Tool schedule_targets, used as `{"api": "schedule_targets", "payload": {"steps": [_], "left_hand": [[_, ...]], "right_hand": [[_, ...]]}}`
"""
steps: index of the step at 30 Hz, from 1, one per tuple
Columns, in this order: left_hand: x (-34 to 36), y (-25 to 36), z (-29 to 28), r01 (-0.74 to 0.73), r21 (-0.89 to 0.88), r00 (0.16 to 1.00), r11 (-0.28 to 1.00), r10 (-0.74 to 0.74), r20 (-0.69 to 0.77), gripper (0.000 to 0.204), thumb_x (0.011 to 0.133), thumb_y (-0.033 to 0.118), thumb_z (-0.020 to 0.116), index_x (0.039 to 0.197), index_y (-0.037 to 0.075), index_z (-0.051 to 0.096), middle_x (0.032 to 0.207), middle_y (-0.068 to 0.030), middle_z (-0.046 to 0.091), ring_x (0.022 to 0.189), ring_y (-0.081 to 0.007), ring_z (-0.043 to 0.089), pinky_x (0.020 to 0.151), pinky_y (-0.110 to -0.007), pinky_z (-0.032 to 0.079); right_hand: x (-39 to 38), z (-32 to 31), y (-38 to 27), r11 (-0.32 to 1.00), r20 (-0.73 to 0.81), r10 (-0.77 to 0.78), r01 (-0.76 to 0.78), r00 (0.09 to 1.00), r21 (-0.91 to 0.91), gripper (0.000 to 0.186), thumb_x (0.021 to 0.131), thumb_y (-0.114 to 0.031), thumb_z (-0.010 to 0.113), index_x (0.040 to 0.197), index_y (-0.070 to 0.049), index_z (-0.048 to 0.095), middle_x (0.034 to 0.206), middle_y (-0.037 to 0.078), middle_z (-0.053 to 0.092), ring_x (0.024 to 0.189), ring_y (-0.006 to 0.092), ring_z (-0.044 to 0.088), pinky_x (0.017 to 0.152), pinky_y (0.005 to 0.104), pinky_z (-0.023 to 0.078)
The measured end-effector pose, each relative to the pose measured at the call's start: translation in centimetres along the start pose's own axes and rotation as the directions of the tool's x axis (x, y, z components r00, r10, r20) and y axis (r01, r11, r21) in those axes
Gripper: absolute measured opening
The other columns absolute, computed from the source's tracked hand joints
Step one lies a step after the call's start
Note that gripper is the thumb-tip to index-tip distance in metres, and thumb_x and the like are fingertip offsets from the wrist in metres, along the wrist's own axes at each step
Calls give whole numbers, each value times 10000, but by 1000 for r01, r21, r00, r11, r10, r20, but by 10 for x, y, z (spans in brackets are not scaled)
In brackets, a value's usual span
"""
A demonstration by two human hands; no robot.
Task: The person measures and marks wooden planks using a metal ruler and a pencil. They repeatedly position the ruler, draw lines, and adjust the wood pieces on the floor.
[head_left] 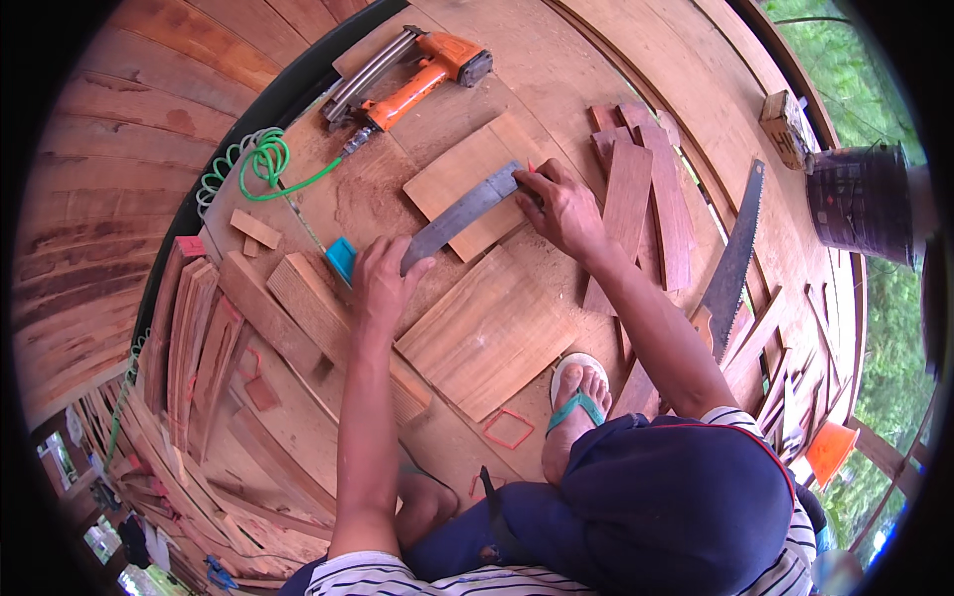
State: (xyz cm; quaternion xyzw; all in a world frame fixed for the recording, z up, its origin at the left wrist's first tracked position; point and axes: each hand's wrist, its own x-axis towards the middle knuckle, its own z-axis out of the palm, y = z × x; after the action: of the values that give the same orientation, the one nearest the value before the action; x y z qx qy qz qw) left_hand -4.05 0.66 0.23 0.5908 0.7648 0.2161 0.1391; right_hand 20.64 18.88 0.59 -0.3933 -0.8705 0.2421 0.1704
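Note:
A dark grey flat metal strip (459, 214) slants over a pale wooden board (437, 189) near the middle. My left hand (386, 268) is closed round its lower left end. My right hand (553, 207) has its fingers bent on the upper right end, beside a small red tip too small to name. A larger rectangular board (477, 333) lies below, and a blue plastic piece (341, 258) sits just left of my left hand.
An orange nail gun (422, 84) with a green coiled hose (266, 159) lies at the top. Right are reddish slats (621, 209), a handsaw (730, 258) and a black bucket (860, 204). Strips (199, 348) lie left. My sandalled foot (576, 402) is below.

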Motion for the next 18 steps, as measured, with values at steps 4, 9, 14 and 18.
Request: {"api": "schedule_targets", "payload": {"steps": [4,9,14,18], "left_hand": [[0,-1,2,-14,18,1000,1000,14,-4,390,839,335,832,1094,78,686,981,-141,662,914,-392,628,816,-498,493],[-2,1,4,-18,16,1000,1000,19,-21,378,849,330,819,1066,65,659,987,-161,649,915,-413,621,824,-517,495],[-6,0,6,-22,8,999,1000,22,-30,424,841,335,837,1107,40,690,959,-156,654,891,-395,632,809,-497,488],[-4,5,7,-15,22,999,1000,16,-49,421,822,310,853,1107,45,694,952,-163,652,884,-399,634,808,-500,492]], "right_hand": [[0,-2,-1,1000,2,12,-12,1000,5,321,926,-202,711,1234,-113,709,1039,149,623,978,361,668,834,468,565],[-1,0,3,999,-41,-19,21,999,33,335,929,-190,721,1248,-89,715,1005,161,628,917,370,659,812,472,540],[0,0,-2,999,-22,-3,4,1000,44,320,925,-180,721,1229,-78,721,1004,162,628,921,369,657,817,471,538],[0,-1,-1,1000,6,22,-22,1000,17,335,909,-193,719,1233,-106,707,1062,152,628,1009,355,662,849,466,567]]}}
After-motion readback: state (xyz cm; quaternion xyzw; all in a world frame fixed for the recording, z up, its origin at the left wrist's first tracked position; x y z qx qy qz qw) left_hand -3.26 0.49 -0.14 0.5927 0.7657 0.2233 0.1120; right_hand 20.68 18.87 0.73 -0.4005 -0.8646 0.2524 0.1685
